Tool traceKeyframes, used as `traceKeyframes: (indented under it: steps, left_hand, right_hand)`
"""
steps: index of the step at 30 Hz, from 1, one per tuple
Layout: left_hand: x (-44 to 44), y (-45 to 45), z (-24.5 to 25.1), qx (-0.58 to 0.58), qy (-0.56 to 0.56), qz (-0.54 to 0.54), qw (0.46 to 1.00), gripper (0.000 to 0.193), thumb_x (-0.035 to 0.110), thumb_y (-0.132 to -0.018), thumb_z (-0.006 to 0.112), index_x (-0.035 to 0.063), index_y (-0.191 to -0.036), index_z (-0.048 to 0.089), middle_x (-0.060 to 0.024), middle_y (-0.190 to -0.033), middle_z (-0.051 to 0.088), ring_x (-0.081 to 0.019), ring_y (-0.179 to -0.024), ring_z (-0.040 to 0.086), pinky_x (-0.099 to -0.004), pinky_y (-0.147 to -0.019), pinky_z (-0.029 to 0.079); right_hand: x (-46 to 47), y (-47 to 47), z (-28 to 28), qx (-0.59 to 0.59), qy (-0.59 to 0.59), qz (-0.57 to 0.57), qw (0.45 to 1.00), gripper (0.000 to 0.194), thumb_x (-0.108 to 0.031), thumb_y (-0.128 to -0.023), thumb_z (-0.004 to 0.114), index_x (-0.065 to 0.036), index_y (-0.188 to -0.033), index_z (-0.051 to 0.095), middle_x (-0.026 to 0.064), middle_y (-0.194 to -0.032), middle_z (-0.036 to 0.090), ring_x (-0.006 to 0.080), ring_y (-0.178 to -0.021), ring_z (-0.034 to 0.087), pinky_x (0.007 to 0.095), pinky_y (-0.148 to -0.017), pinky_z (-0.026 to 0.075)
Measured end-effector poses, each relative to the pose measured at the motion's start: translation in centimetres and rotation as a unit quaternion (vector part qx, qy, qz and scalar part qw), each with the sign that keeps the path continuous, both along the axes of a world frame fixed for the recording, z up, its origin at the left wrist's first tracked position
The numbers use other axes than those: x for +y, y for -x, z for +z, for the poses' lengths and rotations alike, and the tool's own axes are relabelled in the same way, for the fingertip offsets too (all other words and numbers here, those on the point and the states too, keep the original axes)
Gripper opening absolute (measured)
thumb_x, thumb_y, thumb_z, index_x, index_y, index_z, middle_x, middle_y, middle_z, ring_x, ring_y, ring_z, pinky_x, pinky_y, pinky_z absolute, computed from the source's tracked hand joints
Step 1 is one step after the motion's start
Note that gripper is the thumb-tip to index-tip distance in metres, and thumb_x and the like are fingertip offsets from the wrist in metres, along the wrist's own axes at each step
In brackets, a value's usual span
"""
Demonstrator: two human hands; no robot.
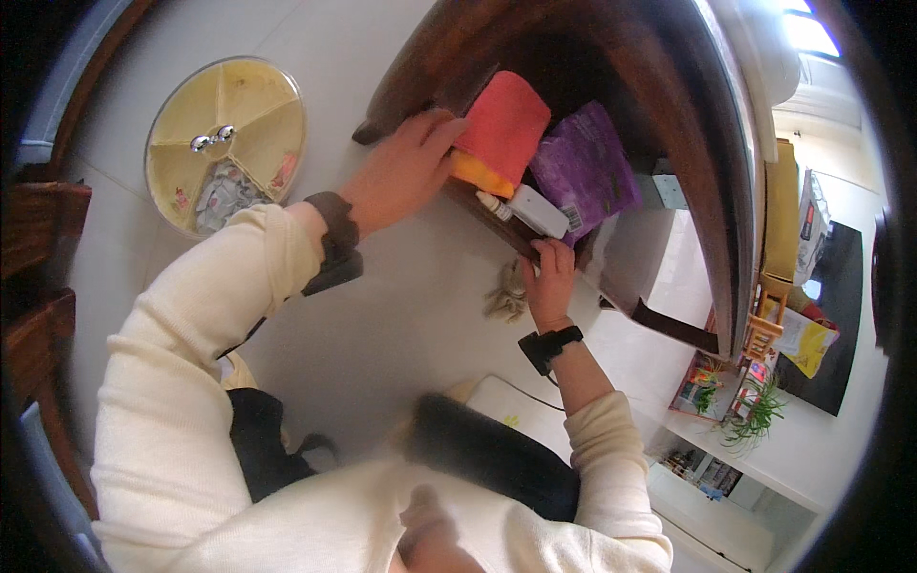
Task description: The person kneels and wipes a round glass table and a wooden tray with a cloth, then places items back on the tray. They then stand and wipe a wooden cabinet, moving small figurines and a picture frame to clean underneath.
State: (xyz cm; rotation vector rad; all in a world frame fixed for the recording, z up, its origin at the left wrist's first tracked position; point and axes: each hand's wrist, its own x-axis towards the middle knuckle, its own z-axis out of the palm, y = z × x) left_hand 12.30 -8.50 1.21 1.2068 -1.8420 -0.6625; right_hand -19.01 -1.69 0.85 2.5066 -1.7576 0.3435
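Observation:
In front of me a dark wooden drawer [494,214] stands pulled out below a wooden table. My left hand [401,172] is at the drawer's left end, fingertips beside a folded pink cloth [510,118]; whether they grip the cloth or the drawer is hidden. My right hand [551,279] curls its fingers over the drawer's front edge, thumb on the outside. Inside lie an orange cloth [478,175] under the pink one, a small white bottle [494,206], a white plastic case [539,211] and a purple plastic packet [591,165].
A round divided tray [188,107] with crumpled paper [228,193] sits at the left. The dark wooden tabletop [430,54] overhangs the drawer. A tan tassel-like thing [507,294] lies behind my right hand. Potted plants [756,412] stand far right, wooden furniture [39,229] far left.

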Motion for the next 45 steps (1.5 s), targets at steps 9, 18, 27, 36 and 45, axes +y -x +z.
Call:
traceKeyframes:
  steps: [9, 18, 27, 36, 45]
  left_hand:
    - [1.0, -1.0, -2.7, -0.122, 0.105, -0.093, 0.983, 0.042, 0.012, -0.080, 0.064, 0.0073, -0.121, 0.054, -0.0119, -0.121, 0.054, -0.0291, -0.116, 0.050, -0.0414, -0.099, 0.043]
    - [-2.3, 0.6, -5.0, -0.134, 0.144, -0.133, 0.971, 0.040, 0.014, -0.086, 0.051, 0.0081, -0.126, 0.054, -0.0090, -0.128, 0.053, -0.0269, -0.126, 0.044, -0.0409, -0.105, 0.038]
    - [-2.3, 1.6, -7.2, -0.244, 0.184, -0.104, 0.947, 0.057, 0.016, -0.083, 0.051, 0.0172, -0.139, 0.041, -0.0039, -0.143, 0.044, -0.0210, -0.128, 0.042, -0.0397, -0.106, 0.034]
    - [-2.2, 1.2, -6.3, -0.240, 0.206, -0.097, 0.944, 0.047, 0.016, -0.087, 0.048, 0.0099, -0.134, 0.046, -0.0074, -0.139, 0.047, -0.0199, -0.119, 0.048, -0.0334, -0.094, 0.043]
    - [-1.9, 1.6, -6.7, -0.319, 0.180, -0.108, 0.924, 0.065, 0.021, -0.082, 0.054, 0.0165, -0.144, 0.036, -0.0026, -0.139, 0.045, -0.0214, -0.119, 0.043, -0.0403, -0.097, 0.037]
  right_hand:
    - [-6.1, 0.6, 2.3, -0.046, -0.133, -0.020, 0.990, 0.029, -0.009, -0.077, 0.075, -0.005, -0.102, 0.061, 0.0127, -0.098, 0.059, 0.0303, -0.094, 0.057, 0.0380, -0.085, 0.047]
    - [-15.1, 0.5, 1.1, -0.132, -0.162, -0.097, 0.973, 0.029, -0.012, -0.080, 0.073, -0.002, -0.105, 0.063, 0.0123, -0.112, 0.063, 0.0282, -0.104, 0.059, 0.0375, -0.091, 0.046]
    - [-25.1, 1.8, -0.2, -0.083, -0.101, -0.115, 0.985, 0.032, -0.021, -0.086, 0.068, -0.001, -0.110, 0.061, 0.0113, -0.115, 0.059, 0.0265, -0.104, 0.057, 0.0371, -0.092, 0.045]
    - [-24.5, 2.8, 0.9, -0.110, -0.105, -0.140, 0.978, 0.034, -0.023, -0.087, 0.067, -0.001, -0.113, 0.059, 0.0120, -0.118, 0.058, 0.0272, -0.106, 0.056, 0.0379, -0.093, 0.045]
    - [-24.1, 3.1, 2.4, -0.164, -0.106, -0.149, 0.969, 0.037, -0.025, -0.089, 0.065, -0.002, -0.116, 0.058, 0.0127, -0.120, 0.057, 0.0279, -0.108, 0.055, 0.0387, -0.094, 0.044]
